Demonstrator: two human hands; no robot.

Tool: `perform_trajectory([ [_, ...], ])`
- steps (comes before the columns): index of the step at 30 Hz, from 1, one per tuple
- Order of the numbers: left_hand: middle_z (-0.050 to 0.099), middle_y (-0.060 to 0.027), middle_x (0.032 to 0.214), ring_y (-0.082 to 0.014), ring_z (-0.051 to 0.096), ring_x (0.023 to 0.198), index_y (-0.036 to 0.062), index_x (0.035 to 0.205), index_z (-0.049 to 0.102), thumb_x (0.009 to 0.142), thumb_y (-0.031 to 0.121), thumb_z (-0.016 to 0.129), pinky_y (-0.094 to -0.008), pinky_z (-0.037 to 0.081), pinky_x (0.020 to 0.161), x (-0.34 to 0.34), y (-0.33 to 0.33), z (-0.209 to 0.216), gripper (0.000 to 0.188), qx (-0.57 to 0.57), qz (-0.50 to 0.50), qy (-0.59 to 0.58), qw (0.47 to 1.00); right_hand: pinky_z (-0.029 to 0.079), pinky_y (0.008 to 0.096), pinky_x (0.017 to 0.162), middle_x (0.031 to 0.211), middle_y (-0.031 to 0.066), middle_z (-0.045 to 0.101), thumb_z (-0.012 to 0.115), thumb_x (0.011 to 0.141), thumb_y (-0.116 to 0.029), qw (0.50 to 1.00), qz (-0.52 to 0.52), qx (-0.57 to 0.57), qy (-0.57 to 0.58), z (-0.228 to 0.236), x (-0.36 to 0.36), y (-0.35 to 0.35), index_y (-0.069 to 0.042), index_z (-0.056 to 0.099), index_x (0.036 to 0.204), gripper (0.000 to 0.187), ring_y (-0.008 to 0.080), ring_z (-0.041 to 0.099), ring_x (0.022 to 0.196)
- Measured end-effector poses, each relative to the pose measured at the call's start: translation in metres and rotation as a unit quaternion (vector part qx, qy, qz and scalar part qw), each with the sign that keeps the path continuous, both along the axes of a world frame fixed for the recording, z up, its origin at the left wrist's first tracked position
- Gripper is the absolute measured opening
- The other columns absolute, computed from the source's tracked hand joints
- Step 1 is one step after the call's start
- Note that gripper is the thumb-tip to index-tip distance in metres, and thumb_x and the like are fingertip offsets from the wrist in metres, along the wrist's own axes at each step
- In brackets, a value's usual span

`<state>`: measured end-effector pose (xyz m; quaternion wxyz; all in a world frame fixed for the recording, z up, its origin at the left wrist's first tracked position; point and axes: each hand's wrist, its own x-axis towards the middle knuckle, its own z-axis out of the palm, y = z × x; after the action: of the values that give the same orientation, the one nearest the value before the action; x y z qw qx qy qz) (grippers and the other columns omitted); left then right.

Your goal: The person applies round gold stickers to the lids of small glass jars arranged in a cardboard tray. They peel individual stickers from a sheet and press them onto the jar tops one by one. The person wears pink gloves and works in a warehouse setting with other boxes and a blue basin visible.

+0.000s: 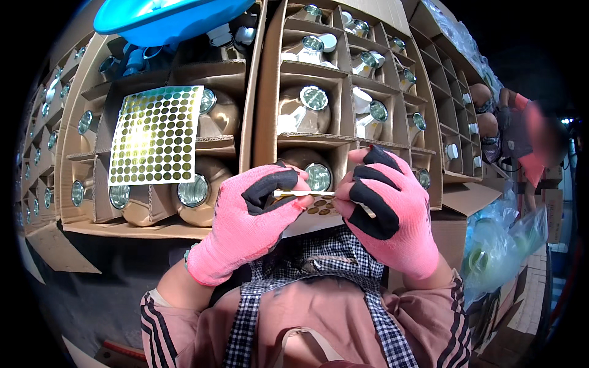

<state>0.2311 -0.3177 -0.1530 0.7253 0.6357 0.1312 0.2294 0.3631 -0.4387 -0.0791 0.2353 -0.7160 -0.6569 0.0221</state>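
Both my hands wear pink gloves with black finger patches and bare fingertips. Between them is a small white sheet with round gold stickers [321, 207], seen partly edge-on. My left hand [248, 205] pinches its left end, while the fingertips of my right hand [392, 211] close on its right end. Just beyond the fingers, a round gold glass bottle [318, 178] with a clear mouth stands in a cardboard compartment. To the left, a larger sheet of round gold stickers [153, 136] lies across the bottles and dividers of another carton.
Divided cartons of gold bottles [346, 138] stand ahead and to the left. A blue basin [172, 18] rests on the far left carton. Clear plastic bags [497, 245] lie at right, and a person [515, 122] in an orange-sleeved top sits beyond.
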Motion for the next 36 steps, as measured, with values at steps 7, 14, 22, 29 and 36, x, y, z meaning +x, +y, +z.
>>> perform_trajectory([
  [7, 0.061, -0.0088, 0.089, -0.0123, 0.057, 0.082, -0.0025, 0.088, 0.061, 0.073, 0.002, 0.064, -0.0250, 0.046, 0.074, -0.005, 0.006, 0.001, 0.015, -0.041, 0.015, 0.002, 0.999, 0.045, 0.0378, 0.080, 0.075, 0.0049, 0.057, 0.070, 0.056, -0.002, 0.999, -0.040, 0.016, -0.023, -0.004, -0.011, 0.013, -0.006, 0.056, 0.076, 0.025, 0.0282, 0.057, 0.089],
  [14, 0.062, -0.0076, 0.087, -0.0098, 0.056, 0.080, -0.0031, 0.087, 0.061, 0.074, 0.005, 0.065, -0.0235, 0.046, 0.072, -0.003, 0.006, -0.002, 0.016, -0.026, 0.027, -0.008, 0.999, 0.045, 0.0383, 0.081, 0.080, 0.0050, 0.059, 0.069, 0.053, -0.002, 0.998, 0.023, 0.049, -0.033, -0.012, -0.004, 0.012, -0.007, 0.058, 0.072, 0.022, 0.0267, 0.057, 0.087],
  [22, 0.060, 0.0001, 0.076, -0.0039, 0.053, 0.067, 0.0005, 0.084, 0.062, 0.073, 0.009, 0.067, -0.0189, 0.044, 0.063, -0.001, 0.026, -0.002, 0.014, -0.158, 0.113, 0.054, 0.979, 0.041, 0.0432, 0.086, 0.113, 0.0143, 0.054, 0.071, 0.050, -0.003, 0.984, 0.019, 0.098, -0.147, -0.024, -0.001, 0.003, -0.011, 0.062, 0.068, 0.022, 0.0372, 0.046, 0.108],
  [29, 0.061, -0.0021, 0.079, -0.0059, 0.055, 0.068, 0.0005, 0.094, 0.059, 0.077, 0.009, 0.065, -0.0167, 0.044, 0.064, -0.001, 0.065, -0.031, 0.020, -0.117, 0.354, -0.079, 0.925, 0.026, 0.0499, 0.097, 0.133, 0.0152, 0.035, 0.061, 0.061, -0.011, 0.968, 0.124, -0.202, -0.082, -0.080, 0.015, 0.013, -0.005, 0.059, 0.067, 0.009, 0.0386, 0.031, 0.121],
  [36, 0.061, -0.0012, 0.077, -0.0046, 0.055, 0.066, 0.0002, 0.096, 0.058, 0.076, 0.009, 0.067, -0.0156, 0.043, 0.059, 0.003, 0.063, -0.036, 0.023, -0.175, 0.309, -0.089, 0.931, 0.026, 0.0530, 0.098, 0.132, 0.0175, 0.034, 0.056, 0.066, -0.013, 0.944, 0.162, -0.248, -0.148, -0.100, 0.013, 0.022, -0.005, 0.060, 0.066, 0.009, 0.0372, 0.030, 0.122],
])
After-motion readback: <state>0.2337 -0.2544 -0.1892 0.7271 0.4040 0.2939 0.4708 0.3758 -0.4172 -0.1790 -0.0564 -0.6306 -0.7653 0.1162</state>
